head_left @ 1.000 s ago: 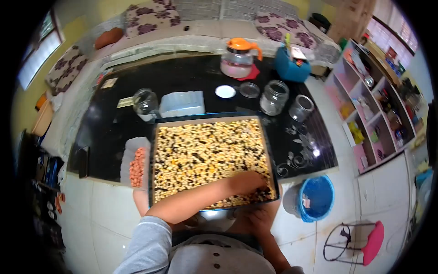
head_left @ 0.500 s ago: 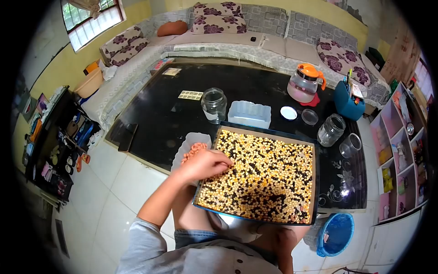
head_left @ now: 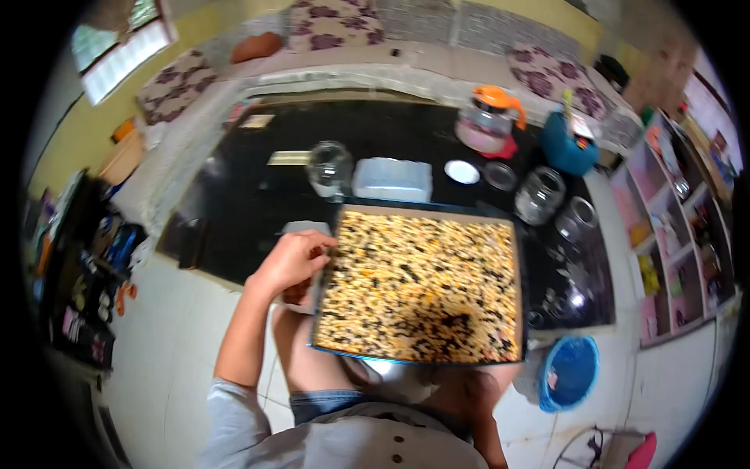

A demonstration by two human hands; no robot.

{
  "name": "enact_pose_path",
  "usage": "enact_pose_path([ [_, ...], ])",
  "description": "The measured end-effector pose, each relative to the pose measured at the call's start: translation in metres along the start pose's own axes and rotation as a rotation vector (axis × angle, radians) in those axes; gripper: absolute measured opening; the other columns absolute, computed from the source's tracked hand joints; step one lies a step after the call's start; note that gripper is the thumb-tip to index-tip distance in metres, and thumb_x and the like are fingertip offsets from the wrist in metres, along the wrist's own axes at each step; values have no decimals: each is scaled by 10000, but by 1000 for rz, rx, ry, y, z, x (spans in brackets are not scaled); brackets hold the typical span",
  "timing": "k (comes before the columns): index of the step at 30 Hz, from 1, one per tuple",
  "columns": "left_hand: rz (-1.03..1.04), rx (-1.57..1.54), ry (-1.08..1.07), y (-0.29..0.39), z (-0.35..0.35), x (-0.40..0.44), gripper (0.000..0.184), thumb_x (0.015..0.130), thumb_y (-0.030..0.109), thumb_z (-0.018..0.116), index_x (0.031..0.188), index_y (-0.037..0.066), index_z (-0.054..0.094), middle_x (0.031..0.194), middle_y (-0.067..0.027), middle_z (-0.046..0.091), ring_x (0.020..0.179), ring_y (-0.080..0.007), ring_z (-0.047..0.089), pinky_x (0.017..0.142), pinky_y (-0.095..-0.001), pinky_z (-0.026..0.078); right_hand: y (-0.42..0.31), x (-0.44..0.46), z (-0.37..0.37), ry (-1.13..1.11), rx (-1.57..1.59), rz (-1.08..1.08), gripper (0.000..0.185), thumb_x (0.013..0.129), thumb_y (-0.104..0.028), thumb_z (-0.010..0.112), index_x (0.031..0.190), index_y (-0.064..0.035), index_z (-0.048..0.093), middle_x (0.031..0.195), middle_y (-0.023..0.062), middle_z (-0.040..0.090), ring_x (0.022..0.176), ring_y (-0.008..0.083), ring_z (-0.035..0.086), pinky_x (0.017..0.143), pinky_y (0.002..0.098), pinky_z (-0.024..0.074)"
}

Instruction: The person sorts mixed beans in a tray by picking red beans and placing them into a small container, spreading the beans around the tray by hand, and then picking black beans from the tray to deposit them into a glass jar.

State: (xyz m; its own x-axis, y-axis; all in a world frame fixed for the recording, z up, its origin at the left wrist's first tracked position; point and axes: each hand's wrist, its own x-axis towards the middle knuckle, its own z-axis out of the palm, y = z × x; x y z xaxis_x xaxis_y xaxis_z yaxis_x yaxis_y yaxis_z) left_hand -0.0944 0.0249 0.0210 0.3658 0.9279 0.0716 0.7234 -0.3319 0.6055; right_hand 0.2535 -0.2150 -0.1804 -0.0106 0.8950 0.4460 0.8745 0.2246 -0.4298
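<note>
A shallow box (head_left: 517, 293) filled with mixed yellow, cream and black grains or beans sits tilted above my lap, against the table's near edge. My left hand (head_left: 291, 262) is at the box's left side, over a translucent plastic container (head_left: 306, 227) that it mostly covers. Its fingers are curled together and blurred; whatever they may hold is not visible. Reddish-pink nuts or beans (head_left: 297, 294) show just below that hand. My right hand (head_left: 478, 391) is low by my right thigh, beneath the box's near right corner, with its fingers hidden.
On the black table (head_left: 234, 195) stand a glass jar (head_left: 330, 168), a clear plastic tub (head_left: 392, 181), a white lid (head_left: 462, 172), an orange-lidded pitcher (head_left: 488, 125) and more jars (head_left: 540, 195) at right. A blue-lined bin (head_left: 570, 375) is on the floor, beside pink shelves (head_left: 648, 227).
My left hand has moved left, off the beans to the box's left edge above the plastic container. The whole view has shifted and blurred. My right hand stays low.
</note>
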Motion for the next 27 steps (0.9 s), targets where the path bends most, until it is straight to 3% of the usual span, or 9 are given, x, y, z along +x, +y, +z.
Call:
enact_pose_path([
  [2,312,33,-58,23,31,18,242,728,15,634,969,36,645,863,-109,643,750,-193,645,665,-296,517,-12,-4,-18,-1,7,64,144,627,-84,631,770,-69,641,840,96,631,805,288,595,714,399,473],
  [4,341,-37,-156,38,47,23,241,733,28,641,973,37,642,886,-103,644,731,-204,640,657,-303,515,-9,4,-4,20,16,-13,134,622,-100,652,754,-80,636,829,80,623,803,298,585,737,406,473],
  [5,524,-54,-262,60,81,34,237,739,41,639,975,42,643,910,-100,644,742,-217,638,673,-309,519,-4,5,-8,35,-12,-2,132,622,-103,657,751,-83,635,822,76,618,803,300,581,741,404,472],
  [6,499,-77,-296,60,86,31,231,743,43,625,973,48,642,922,-103,643,757,-229,636,690,-314,522,-9,5,-9,19,-8,-16,130,623,-106,661,748,-87,634,815,72,614,804,303,578,746,401,471],
  [8,691,-86,-481,96,131,40,244,737,64,620,980,41,630,912,-105,636,758,-240,632,689,-327,524,-7,6,-9,30,-12,-8,131,624,-108,664,751,-89,635,805,70,609,799,299,575,739,402,468],
  [12,704,-12,-735,124,185,42,334,750,87,597,1082,57,571,1019,-127,554,977,-300,546,846,-376,455,-13,5,-13,25,-12,0,139,627,-116,675,758,-94,634,791,66,597,767,288,564,712,403,459],
  [17,883,-50,-663,139,242,53,319,728,58,581,1047,67,586,979,-129,537,953,-313,545,820,-385,456,-12,8,-9,24,-1,14,142,625,-114,672,759,-94,631,782,67,577,733,277,550,691,389,454],
  [25,837,42,-692,145,236,55,248,730,84,589,978,71,607,895,-129,571,834,-320,578,731,-409,465,-16,12,-16,-3,31,27,124,621,-98,650,740,-89,621,765,68,563,704,260,542,656,381,449],
  [27,719,2,-790,144,224,59,202,732,109,604,928,65,619,832,-126,590,788,-308,587,704,-408,465,-17,14,-16,34,23,11,126,616,-93,645,739,-87,620,760,63,565,697,256,542,637,376,443],
])
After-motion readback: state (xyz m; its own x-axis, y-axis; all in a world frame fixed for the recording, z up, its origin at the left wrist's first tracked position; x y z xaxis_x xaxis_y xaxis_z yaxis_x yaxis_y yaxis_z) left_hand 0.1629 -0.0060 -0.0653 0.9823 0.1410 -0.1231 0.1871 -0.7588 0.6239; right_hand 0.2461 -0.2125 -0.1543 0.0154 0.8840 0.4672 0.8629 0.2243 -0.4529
